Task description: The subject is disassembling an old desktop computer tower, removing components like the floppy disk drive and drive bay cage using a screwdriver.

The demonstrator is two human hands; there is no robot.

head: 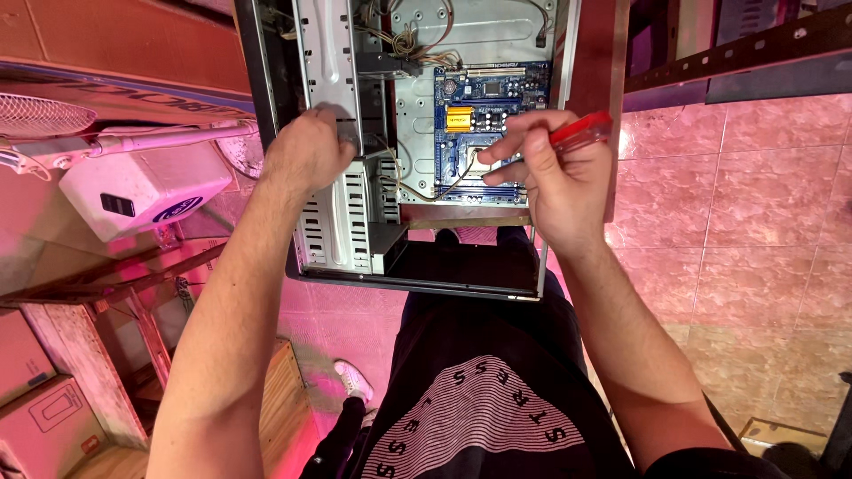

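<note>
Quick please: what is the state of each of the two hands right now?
Left hand: closed, gripping the metal drive cage of the open computer case.
Right hand: closed on a red-handled screwdriver, over the blue motherboard.

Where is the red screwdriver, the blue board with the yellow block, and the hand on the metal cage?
Red screwdriver [581, 131]: head view, on its clear red handle.
Blue board [497, 89]: head view, on its upper middle.
Left hand [306, 153]: head view, on the back of the hand.
</note>
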